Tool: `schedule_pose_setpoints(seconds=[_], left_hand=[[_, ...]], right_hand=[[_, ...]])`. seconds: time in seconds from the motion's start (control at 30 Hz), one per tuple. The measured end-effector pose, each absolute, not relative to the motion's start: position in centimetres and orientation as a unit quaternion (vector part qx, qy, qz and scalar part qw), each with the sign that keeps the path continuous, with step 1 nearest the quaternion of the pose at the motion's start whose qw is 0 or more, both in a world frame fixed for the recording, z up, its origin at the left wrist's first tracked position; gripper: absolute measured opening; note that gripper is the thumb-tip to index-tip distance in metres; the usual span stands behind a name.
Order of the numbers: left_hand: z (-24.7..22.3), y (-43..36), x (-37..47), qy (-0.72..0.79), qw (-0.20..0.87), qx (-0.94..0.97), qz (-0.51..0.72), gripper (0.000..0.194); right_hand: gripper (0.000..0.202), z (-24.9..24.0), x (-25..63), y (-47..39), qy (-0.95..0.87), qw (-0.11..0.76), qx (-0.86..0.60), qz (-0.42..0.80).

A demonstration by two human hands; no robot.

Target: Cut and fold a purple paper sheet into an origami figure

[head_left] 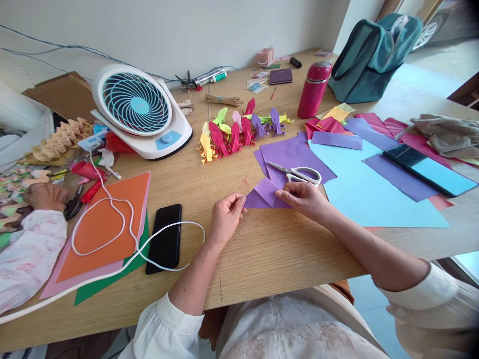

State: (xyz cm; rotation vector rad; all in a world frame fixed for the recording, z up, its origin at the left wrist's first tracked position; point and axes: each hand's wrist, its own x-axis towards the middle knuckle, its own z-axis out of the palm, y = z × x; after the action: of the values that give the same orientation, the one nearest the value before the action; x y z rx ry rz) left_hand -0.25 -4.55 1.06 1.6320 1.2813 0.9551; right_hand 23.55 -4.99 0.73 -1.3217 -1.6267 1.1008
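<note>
A piece of folded purple paper [266, 193] is stretched between my two hands, just above the table's front part. My left hand [229, 214] pinches its left corner between thumb and fingers. On its right side, my right hand [303, 198] grips the edge the same way. White-handled scissors [299, 173] lie right behind the paper, blades pointing left, on purple sheets [318, 162]. Farther back stand several small folded paper figures [234, 134] in red, purple, yellow and green.
A white fan [136, 107] stands at the back left. Orange paper [107, 224], a cable and a black phone [163, 239] lie left. At right are light blue paper [377, 199], another phone [430, 169], a red flask [315, 89] and a teal bag [374, 60]. Another person's hand [48, 196] rests far left.
</note>
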Motion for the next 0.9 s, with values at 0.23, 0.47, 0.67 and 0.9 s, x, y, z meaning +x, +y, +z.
schedule_pose_setpoints(seconds=[0.23, 0.47, 0.67, 0.9], left_hand=[[1.3, -4.3, -0.7, 0.503, 0.422, 0.643, 0.393, 0.023], [1.9, -4.4, -0.7, 0.485, 0.412, 0.675, 0.373, 0.021], [2.4, -4.9, -0.4, 0.439, 0.423, 0.742, 0.278, 0.023], [2.4, -5.1, -0.2, 0.401, 0.417, 0.786, 0.218, 0.026]], right_hand=[[0.067, 1.0, 23.6, -5.2, -0.65, 0.342, -0.523, 0.432], [0.036, 2.5, 24.2, -5.5, -0.696, 0.407, -0.534, 0.256], [0.02, 2.8, 24.3, -5.7, -0.785, 0.367, -0.409, 0.286], [0.018, 2.1, 23.9, -5.7, -0.829, 0.249, -0.331, 0.376]])
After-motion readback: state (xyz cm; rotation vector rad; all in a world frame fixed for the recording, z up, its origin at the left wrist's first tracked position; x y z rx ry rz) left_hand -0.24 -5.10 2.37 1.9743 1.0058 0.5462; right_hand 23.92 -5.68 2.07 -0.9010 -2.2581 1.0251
